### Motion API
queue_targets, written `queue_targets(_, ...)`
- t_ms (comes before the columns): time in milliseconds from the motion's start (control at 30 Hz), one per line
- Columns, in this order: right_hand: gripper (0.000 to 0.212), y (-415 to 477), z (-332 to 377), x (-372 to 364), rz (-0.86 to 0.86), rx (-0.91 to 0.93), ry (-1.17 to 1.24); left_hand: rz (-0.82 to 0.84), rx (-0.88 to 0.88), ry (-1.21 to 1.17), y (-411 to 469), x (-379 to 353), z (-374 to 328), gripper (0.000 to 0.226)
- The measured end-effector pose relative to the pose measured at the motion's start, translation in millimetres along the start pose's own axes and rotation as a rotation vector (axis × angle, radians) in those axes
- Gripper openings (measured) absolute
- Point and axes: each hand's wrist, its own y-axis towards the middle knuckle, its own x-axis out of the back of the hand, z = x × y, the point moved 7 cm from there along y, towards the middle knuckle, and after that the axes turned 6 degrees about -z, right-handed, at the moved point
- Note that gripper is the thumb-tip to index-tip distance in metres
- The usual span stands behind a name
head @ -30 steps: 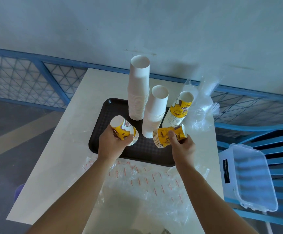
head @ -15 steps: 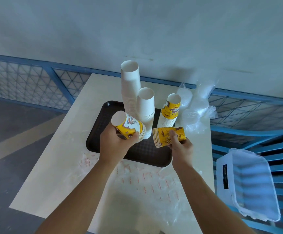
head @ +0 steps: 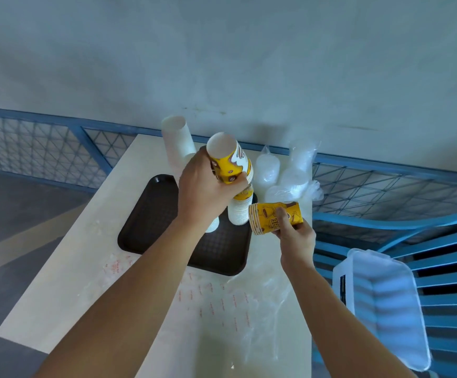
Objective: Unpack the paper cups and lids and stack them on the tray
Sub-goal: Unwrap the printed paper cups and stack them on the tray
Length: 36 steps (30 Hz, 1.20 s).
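1. Head view, left hand (head: pixel 205 192): fingers wrapped round a yellow bundle (head: pixel 228 162) of nested cups, held over the printed stack (head: pixel 239 211) at the tray's (head: pixel 151 222) far right corner.
2. Handling note: bring the bundle upright, centre its rims over the stack's top and lower it straight. A sideways shove would likely topple the stack.
3. Bundle axis: tilted, rims down toward the stack, base up toward the worktop's (head: pixel 72 268) far edge.
4. Right hand (head: pixel 294 236): grips a short bundle (head: pixel 275 218) lying level, rims facing left, just off the tray's right edge.

Cup stacks (head: pixel 239 214) on tray (head: pixel 151 225), bagged lids (head: pixel 284 175) right, table (head: pixel 66 282) beneath.
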Motion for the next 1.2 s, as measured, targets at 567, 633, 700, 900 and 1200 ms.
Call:
queue_targets(567, 0.055, 45.0, 24.7, 43.5, 0.051, -0.022, 0.065, 0.005, 0.064, 0.318, -0.7, -72.6, -9.6, 0.056)
queue_targets(633, 0.062, 47.7, 27.0, 45.6, 0.054, -0.023, 0.066, -0.009, 0.078, 0.322, -0.6, -74.8, -7.6, 0.056)
queue_targets(700, 0.057, 50.5, 28.8, 46.7, 0.062, -0.014, 0.064, -0.020, 0.098, 0.332, -1.4, -76.3, -2.8, 0.056)
queue_targets(900, 0.030, 59.9, 33.7, 49.8, 0.068, 0.003, 0.070, 0.022, 0.164, 0.326, -12.5, -93.5, 14.3, 0.057)
queue_targets(1200, 0.023, 64.4, 40.9, 43.1, 0.083, -0.003, 0.082, 0.053, 0.242, 0.288, -30.0, -115.4, 41.6, 0.072)
